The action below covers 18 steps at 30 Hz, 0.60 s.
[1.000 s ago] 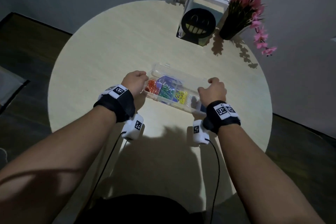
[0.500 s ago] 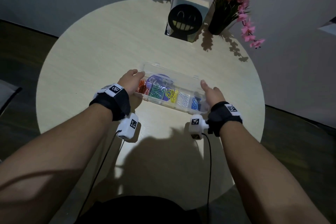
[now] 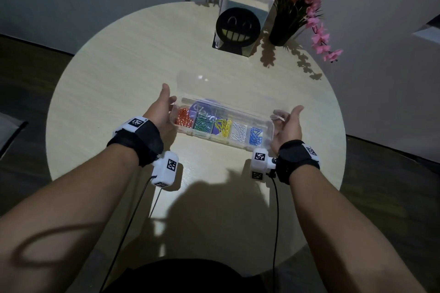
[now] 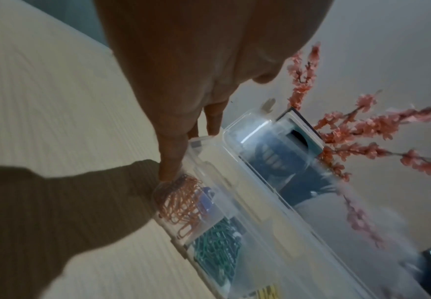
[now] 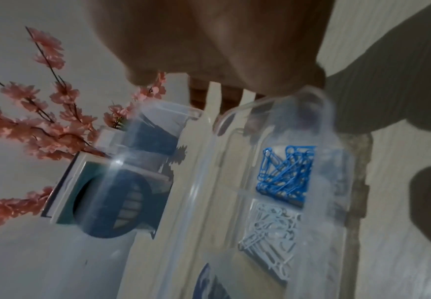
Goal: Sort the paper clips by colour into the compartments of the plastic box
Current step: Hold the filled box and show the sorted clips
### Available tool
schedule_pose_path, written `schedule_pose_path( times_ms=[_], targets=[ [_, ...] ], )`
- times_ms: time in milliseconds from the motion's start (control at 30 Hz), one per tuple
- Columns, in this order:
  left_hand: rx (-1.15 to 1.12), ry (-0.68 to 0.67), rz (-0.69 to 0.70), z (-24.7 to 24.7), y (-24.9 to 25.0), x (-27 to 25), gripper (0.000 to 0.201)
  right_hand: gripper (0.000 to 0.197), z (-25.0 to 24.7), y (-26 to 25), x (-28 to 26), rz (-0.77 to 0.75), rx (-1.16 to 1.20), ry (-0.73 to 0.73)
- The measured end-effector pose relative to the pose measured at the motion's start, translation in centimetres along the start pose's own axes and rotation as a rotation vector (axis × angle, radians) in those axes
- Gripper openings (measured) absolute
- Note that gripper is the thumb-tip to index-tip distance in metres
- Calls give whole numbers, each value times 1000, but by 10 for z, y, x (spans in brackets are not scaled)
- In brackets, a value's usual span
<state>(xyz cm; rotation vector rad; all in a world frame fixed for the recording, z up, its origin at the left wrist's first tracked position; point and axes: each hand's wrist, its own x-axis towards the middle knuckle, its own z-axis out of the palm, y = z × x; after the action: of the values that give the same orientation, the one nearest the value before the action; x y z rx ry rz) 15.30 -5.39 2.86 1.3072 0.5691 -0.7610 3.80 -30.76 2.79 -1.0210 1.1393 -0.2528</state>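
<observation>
Head view, fingers straight, flanking plastic box

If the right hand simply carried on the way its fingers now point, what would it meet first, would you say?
Probably the raised clear lid of the clear plastic compartment box: the right hand points forward and slightly inward beside the box's right end, though depth is unclear.

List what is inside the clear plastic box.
The plastic box holds five sorted piles: orange clips, green clips, yellow clips, white clips, blue clips. A purple label shows beneath them; its print is partly covered and unreadable.
</observation>
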Motion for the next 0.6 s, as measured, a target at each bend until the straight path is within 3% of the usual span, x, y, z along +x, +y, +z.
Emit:
schedule_pose_path(
  times_ms=[67, 133, 200, 300, 433, 500, 600],
  targets=[
    [11, -24, 17, -4, -1, 1, 74, 37, -15, 4, -4, -46, -25, -87],
    [43, -46, 22, -4, -3, -2, 69, 14, -25, 6, -8, -96, -268, -177],
    [106, -67, 39, -3, -7, -4, 53, 25, -34, 12, -3, -198, -624, -247],
    [517, -107, 194, -8, -11, 0, 76, 35, -39, 14, 2, -381, -1073, -259],
    [1025, 51, 542, -7, -20, -1, 66, 28, -29, 16, -7, -575, -1324, -119],
    [1137, 80, 677, -8, -26, 2, 52, 30, -20, 18, -17, -638, -1435, -187],
    [1376, -12, 671, -10, -31, 7, 48, 55, -15, 23, -29, -599, -1563, -299]
  ],
)
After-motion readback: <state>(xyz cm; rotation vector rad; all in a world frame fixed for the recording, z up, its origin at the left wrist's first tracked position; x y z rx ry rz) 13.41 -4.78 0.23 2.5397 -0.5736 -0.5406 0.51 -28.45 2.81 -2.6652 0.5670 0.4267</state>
